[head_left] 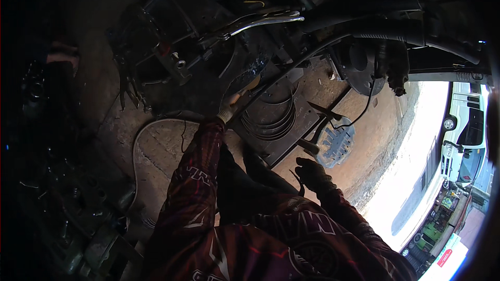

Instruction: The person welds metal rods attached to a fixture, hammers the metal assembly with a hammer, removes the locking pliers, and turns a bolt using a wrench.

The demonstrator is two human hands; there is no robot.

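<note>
Your curled right hand (313,175) is near the closest corner of the dark metal plate (308,120); I can't tell what its grip holds. Your left hand (229,109) is by the left edge, grip unclear. Curved metal strips (271,136) lie mid-plate.

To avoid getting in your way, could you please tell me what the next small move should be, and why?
Perhaps bring the gloved right hand to the dark plate, to steady it: that hand hangs apart from it, while the left hand is at its left side, near the curved strips.
</note>
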